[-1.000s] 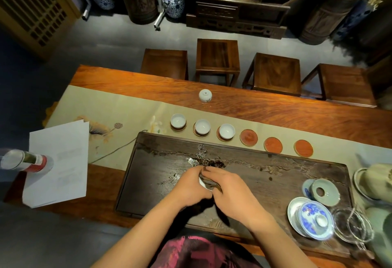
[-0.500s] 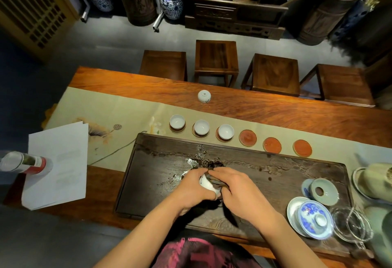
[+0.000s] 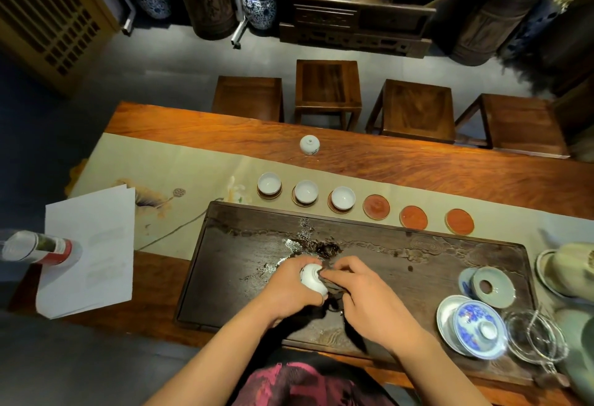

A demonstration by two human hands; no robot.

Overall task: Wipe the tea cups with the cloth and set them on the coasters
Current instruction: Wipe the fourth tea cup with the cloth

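Over the dark tea tray [image 3: 401,264] my left hand [image 3: 289,290] grips a small white tea cup [image 3: 311,278], turned so its outside faces up. My right hand [image 3: 363,296] presses a dark cloth [image 3: 331,285] against the cup's right side; a tail of cloth hangs down below. Beyond the tray, three white cups [image 3: 269,182] [image 3: 306,191] [image 3: 343,197] stand on coasters in a row. To their right lie three bare red coasters [image 3: 376,206] [image 3: 413,217] [image 3: 459,221]. One more white cup [image 3: 310,144] sits upside down on the far wood.
A blue-and-white lidded bowl [image 3: 475,328], a celadon lid [image 3: 491,286] and a glass pitcher [image 3: 533,338] crowd the tray's right end. White papers [image 3: 90,245] and a bottle [image 3: 38,246] lie at left. Several wooden stools [image 3: 326,84] stand behind the table.
The cup has turned in my left hand, showing more of its white outside. My right hand has shifted the cloth slightly along the cup.
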